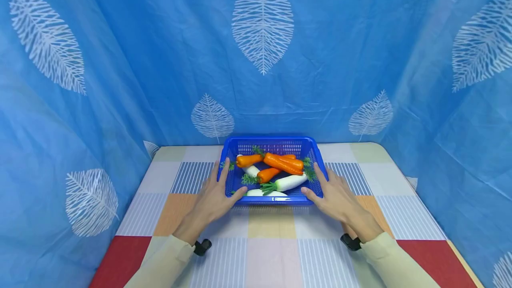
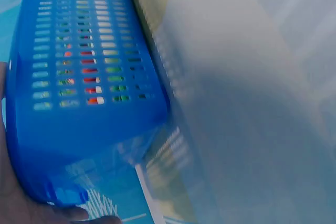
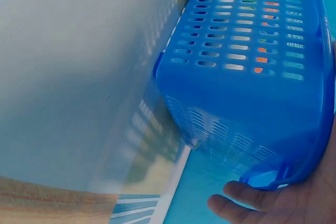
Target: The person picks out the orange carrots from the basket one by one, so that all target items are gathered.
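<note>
Left hand [image 1: 214, 198] and right hand [image 1: 335, 197] grip the basket [image 1: 270, 138] — near rim [image 1: 256, 199] partly hiding one radish [image 1: 265, 193].

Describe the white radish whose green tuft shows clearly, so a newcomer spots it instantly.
On the checkered tabletop sits a blue basket. Inside, on the near side of the orange carrots, look right of centre for the white radish, its green tuft pointing left. The other white radishes are partly covered, one by carrots, one by the near rim; this one shows nearly whole.
</note>
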A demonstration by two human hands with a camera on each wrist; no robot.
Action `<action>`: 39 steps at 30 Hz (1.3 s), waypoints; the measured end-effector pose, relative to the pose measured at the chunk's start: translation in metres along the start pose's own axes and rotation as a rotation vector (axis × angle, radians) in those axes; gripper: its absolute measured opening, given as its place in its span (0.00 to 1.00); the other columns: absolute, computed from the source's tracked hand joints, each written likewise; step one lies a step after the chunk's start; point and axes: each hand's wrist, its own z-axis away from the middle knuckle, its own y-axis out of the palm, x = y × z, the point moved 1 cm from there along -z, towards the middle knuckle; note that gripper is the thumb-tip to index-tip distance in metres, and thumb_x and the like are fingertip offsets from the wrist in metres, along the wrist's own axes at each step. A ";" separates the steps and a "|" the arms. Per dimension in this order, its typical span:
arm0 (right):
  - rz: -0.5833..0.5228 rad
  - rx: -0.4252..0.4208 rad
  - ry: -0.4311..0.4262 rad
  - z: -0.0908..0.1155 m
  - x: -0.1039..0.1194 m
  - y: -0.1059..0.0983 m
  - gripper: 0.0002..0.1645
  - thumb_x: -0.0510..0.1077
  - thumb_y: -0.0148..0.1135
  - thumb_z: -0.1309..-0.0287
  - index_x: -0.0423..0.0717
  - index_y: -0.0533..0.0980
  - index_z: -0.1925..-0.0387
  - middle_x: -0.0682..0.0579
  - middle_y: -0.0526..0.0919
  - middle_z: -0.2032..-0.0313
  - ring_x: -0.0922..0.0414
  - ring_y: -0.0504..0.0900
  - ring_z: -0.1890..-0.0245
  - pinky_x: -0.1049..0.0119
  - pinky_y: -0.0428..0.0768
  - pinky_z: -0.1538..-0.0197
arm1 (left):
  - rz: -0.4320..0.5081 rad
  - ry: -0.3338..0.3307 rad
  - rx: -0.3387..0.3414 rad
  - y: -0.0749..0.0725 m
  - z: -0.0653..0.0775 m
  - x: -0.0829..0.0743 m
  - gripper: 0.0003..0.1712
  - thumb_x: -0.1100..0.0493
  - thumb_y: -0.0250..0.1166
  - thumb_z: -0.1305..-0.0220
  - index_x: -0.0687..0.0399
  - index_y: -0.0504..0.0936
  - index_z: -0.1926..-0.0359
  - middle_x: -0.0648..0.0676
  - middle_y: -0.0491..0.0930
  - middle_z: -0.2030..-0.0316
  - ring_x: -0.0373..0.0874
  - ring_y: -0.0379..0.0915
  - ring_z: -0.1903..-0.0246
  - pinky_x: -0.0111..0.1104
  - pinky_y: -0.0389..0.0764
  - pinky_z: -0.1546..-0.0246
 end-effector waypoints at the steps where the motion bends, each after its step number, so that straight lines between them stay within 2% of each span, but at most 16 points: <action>1: 0.000 0.001 -0.002 0.000 0.001 0.000 0.65 0.82 0.50 0.17 0.44 0.48 0.03 0.18 0.56 0.12 0.13 0.64 0.16 0.13 0.63 0.16 | 0.029 -0.004 0.007 0.000 0.001 -0.001 0.66 0.22 0.64 0.21 0.36 0.36 0.02 0.66 0.34 0.03 0.84 0.57 0.12 0.81 0.69 0.20; 4: 0.002 -0.002 -0.016 -0.001 0.002 -0.001 0.67 0.82 0.52 0.17 0.41 0.47 0.04 0.16 0.61 0.15 0.14 0.69 0.19 0.16 0.70 0.19 | 0.099 -0.026 0.016 0.001 0.003 -0.003 0.67 0.26 0.67 0.21 0.36 0.33 0.02 0.68 0.32 0.04 0.86 0.66 0.17 0.79 0.83 0.31; 6: -0.003 -0.005 -0.025 0.001 0.004 -0.001 0.68 0.81 0.54 0.18 0.38 0.47 0.04 0.15 0.63 0.16 0.15 0.72 0.20 0.18 0.73 0.20 | 0.124 -0.037 0.011 0.002 0.005 -0.004 0.68 0.29 0.68 0.21 0.36 0.32 0.02 0.69 0.33 0.04 0.86 0.68 0.19 0.77 0.86 0.34; 12: -0.010 -0.005 -0.020 0.011 0.009 0.002 0.71 0.82 0.55 0.19 0.35 0.46 0.05 0.16 0.65 0.16 0.16 0.73 0.20 0.18 0.75 0.21 | 0.139 -0.035 -0.030 0.004 0.017 -0.004 0.69 0.32 0.72 0.22 0.43 0.36 0.02 0.71 0.38 0.05 0.85 0.68 0.19 0.78 0.84 0.32; 16: -0.004 -0.012 -0.020 0.019 0.014 0.005 0.71 0.82 0.56 0.19 0.36 0.47 0.05 0.16 0.67 0.18 0.17 0.75 0.22 0.19 0.76 0.22 | 0.138 -0.034 -0.032 0.005 0.025 0.000 0.69 0.33 0.72 0.22 0.44 0.35 0.02 0.72 0.40 0.05 0.85 0.70 0.20 0.77 0.84 0.31; 21: 0.021 -0.026 -0.036 0.027 0.024 0.007 0.71 0.83 0.57 0.21 0.36 0.51 0.05 0.18 0.73 0.21 0.20 0.80 0.26 0.22 0.81 0.25 | 0.122 -0.052 -0.026 0.000 0.036 0.007 0.70 0.33 0.73 0.22 0.44 0.34 0.02 0.74 0.40 0.05 0.87 0.72 0.22 0.77 0.85 0.33; 27: 0.018 0.003 -0.031 0.034 0.040 0.008 0.71 0.83 0.58 0.21 0.36 0.51 0.05 0.20 0.72 0.19 0.21 0.77 0.22 0.22 0.77 0.21 | 0.087 -0.069 -0.038 -0.009 0.049 0.015 0.71 0.33 0.72 0.22 0.49 0.33 0.02 0.73 0.38 0.05 0.86 0.68 0.19 0.78 0.82 0.30; 34: 0.026 0.050 -0.004 0.044 0.046 0.004 0.73 0.83 0.60 0.23 0.37 0.49 0.05 0.20 0.72 0.19 0.20 0.77 0.21 0.20 0.78 0.22 | 0.063 -0.118 -0.023 -0.011 0.068 0.009 0.74 0.29 0.73 0.23 0.46 0.31 0.02 0.72 0.39 0.05 0.83 0.63 0.15 0.76 0.79 0.26; 39: 0.040 0.079 -0.018 0.046 0.046 -0.005 0.74 0.84 0.60 0.24 0.37 0.50 0.05 0.21 0.71 0.18 0.21 0.76 0.21 0.21 0.77 0.21 | 0.058 -0.132 -0.021 -0.010 0.072 0.006 0.74 0.27 0.72 0.23 0.45 0.31 0.02 0.71 0.38 0.05 0.83 0.67 0.17 0.73 0.85 0.29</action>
